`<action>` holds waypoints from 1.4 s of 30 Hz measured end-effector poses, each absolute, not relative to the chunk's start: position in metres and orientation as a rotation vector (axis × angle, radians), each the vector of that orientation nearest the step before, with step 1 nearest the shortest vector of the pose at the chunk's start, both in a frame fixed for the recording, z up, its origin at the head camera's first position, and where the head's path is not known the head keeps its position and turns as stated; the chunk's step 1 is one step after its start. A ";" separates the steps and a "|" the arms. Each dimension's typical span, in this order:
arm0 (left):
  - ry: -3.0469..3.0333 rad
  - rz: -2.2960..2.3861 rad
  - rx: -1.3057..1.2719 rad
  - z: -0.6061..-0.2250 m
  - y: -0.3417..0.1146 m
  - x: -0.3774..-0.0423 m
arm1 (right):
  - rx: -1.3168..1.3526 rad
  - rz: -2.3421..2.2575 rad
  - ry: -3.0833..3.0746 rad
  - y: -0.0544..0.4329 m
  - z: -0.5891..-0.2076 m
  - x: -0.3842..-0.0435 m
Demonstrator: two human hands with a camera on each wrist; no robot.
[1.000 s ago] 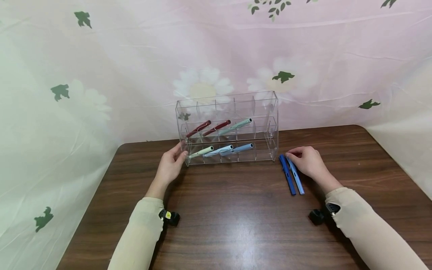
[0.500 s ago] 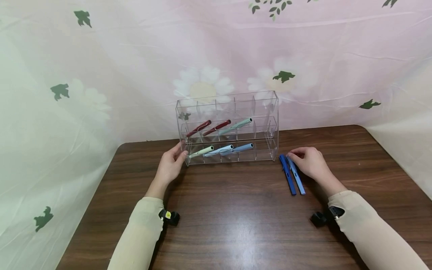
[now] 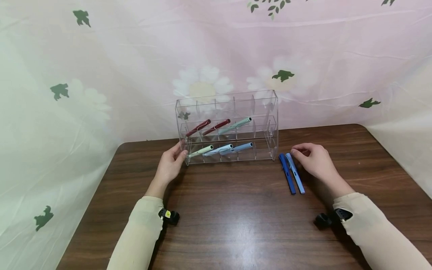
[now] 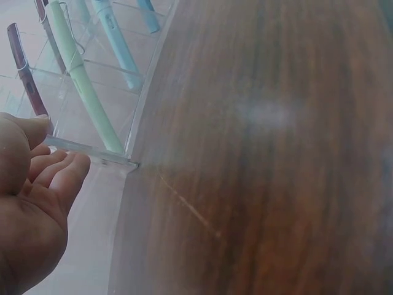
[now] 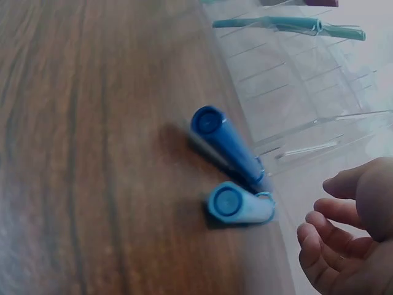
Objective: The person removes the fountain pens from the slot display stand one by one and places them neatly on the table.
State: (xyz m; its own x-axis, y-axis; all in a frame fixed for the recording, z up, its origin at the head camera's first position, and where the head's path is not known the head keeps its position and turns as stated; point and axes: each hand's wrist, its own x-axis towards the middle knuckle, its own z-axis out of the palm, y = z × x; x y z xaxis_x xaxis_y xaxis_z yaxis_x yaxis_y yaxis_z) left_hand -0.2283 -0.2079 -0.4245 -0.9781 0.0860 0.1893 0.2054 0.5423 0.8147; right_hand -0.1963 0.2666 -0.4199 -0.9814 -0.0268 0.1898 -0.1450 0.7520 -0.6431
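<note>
A clear acrylic pen rack (image 3: 264,155) stands at the back of the table. My left hand (image 3: 168,165) grips its left side panel between thumb and fingers, as the left wrist view also shows. The upper tier holds two dark red pens (image 3: 216,127) and a pale teal pen (image 3: 235,126). In the lower tier lean a pale green pen (image 4: 86,80), a light blue pen (image 3: 216,150) and a mid-blue pen (image 3: 243,146). Right of the rack, a dark blue pen (image 3: 287,174) and a lighter blue pen (image 5: 239,204) lie side by side. My right hand (image 3: 315,159), loosely curled, holds nothing beside the lighter one's top.
The brown wooden table (image 3: 219,210) stretches in front of the rack. A floral cloth (image 3: 145,67) hangs behind and along both sides of it. Black wrist cameras sit on both forearms, the left camera (image 3: 173,217) and the right camera (image 3: 323,221).
My right hand has drawn off slightly to the right from the lighter blue pen's top. Both loose pens stay in place, and my left hand keeps its grip on the rack.
</note>
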 end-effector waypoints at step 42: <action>-2.663 -1.489 -0.198 -0.427 -0.206 -0.228 | 0.301 1.334 -2.411 0.234 -0.390 -0.187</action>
State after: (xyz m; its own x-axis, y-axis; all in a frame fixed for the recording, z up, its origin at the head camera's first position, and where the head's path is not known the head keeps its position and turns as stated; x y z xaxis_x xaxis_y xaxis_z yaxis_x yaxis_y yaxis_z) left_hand -0.2279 -0.2060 -0.4265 -0.9881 0.0718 0.1361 0.1536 0.5180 0.8415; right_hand -0.1874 0.2340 -0.3904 -0.9097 -0.0088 0.4152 -0.3564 0.5299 -0.7695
